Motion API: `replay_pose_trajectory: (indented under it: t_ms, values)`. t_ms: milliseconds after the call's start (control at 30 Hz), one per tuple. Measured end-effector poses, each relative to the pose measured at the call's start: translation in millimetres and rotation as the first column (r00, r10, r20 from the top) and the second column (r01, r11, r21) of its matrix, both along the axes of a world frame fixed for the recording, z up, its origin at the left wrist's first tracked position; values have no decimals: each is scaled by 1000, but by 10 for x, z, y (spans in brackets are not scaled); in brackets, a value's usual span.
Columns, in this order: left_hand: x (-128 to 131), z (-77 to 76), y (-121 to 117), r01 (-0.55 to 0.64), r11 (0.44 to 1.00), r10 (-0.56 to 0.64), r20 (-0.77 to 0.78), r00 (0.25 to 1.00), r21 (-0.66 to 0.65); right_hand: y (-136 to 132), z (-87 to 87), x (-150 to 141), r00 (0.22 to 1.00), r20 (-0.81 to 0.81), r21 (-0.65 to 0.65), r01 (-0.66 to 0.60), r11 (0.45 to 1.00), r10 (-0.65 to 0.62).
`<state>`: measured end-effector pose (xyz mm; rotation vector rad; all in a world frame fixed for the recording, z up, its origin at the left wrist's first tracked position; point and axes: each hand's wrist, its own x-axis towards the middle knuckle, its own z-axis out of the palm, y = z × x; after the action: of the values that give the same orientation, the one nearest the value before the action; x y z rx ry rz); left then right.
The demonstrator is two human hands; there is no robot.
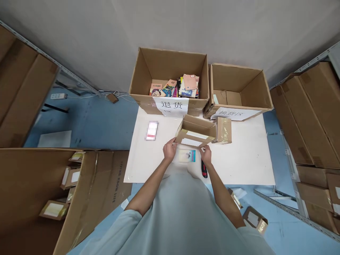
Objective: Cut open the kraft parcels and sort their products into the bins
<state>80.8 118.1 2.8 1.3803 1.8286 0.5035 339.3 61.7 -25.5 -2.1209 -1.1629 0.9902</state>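
A small open cardboard box (195, 127) with white labels on its near side is tilted above the white table. My left hand (169, 150) grips its lower left corner, fingers closed. At the lower right corner my right hand (206, 156) pinches the cardboard. No contents show in the visible part of this box. Below it, between my hands, lies a thin booklet (187, 156) with a pale and blue cover. A red and black utility knife (204, 169) rests by my right wrist. Behind my right hand stands a taped small carton (223, 130).
A large labelled box (143, 101) with several books stands at the back of the table (244, 156), beside another labelled box (255, 90). A blurred phone-like item (152, 130) lies left. A big carton (106, 184) with parcels is at left; discarded boxes (255, 219) lie on the floor.
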Motion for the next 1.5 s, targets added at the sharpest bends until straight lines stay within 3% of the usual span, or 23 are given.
replay_pose_trajectory:
  t_ms: [100,200,400,500,600,700,833,967,1067,1167,1267,1367,1500]
  values:
    - [-2,-153,99,59,996,-67,-133,989,-68,35,-67,-11,999,33,-27,-30,999,31]
    - [-75,-286,130,96,989,-114,-166,980,-113,43,-89,28,997,56,-62,-56,996,60]
    - [-320,-427,-148,257,959,-274,-163,948,-117,-199,-132,22,991,115,-248,-37,968,67]
    - [-370,-471,-405,439,890,-452,-112,885,-124,-363,-187,-143,991,96,-342,-53,938,91]
    - [-363,-520,-630,624,764,-640,-70,766,-164,-444,-252,-334,993,79,-407,-45,912,84]
    - [-342,-550,-758,697,681,-726,-82,683,-224,-448,-278,-466,997,70,-427,-12,904,46]
    - [-327,-527,-801,714,648,-757,-117,643,-265,-426,-169,-539,1000,18,-391,1,920,7]
    - [-338,-448,-786,705,659,-747,-123,653,-263,-409,121,-489,1000,-9,-273,-4,962,2]
    - [-341,-337,-748,679,696,-714,-124,689,-235,-378,427,-355,999,-19,-127,-45,991,43]
    - [-307,-120,-681,631,762,-646,-112,755,-147,-313,791,-170,988,-106,85,-104,991,112]
    - [-239,233,-608,465,885,-465,138,875,32,-214,1207,0,957,-270,230,-44,972,107]
    - [-158,654,-562,335,930,-369,382,847,153,-116,1631,111,920,-381,305,30,952,93]
    - [-48,1126,-567,303,912,-403,465,788,277,-41,2068,156,900,-418,375,49,926,121]
